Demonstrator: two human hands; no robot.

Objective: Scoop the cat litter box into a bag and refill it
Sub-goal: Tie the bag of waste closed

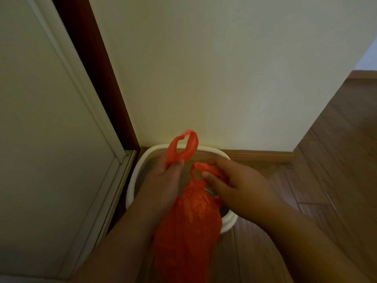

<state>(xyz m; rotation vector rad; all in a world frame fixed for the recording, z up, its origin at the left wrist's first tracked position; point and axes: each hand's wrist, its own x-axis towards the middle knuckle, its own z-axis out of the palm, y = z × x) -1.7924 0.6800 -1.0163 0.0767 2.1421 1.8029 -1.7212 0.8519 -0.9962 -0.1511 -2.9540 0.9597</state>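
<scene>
Bag: crinkled, thin orange plastic bag [188, 227], bulging and long, hanging over the near part of the litter box, two loop handles at its top.
Left hand: left hand [163, 180] pinches one looped handle, which stands up above the fingers.
Right hand: right hand [236, 180], fingers curled round the other handle; a small grey metal-looking item under them, hard to make out.
Litter box: rounded white plastic litter box [134, 172] with sandy grey granules, mostly covered by bag and arms.
Room: brown wood plank floor [336, 170], cream wall [214, 78], pale panelled door [40, 119] at left, wooden skirting board [259, 155].
</scene>
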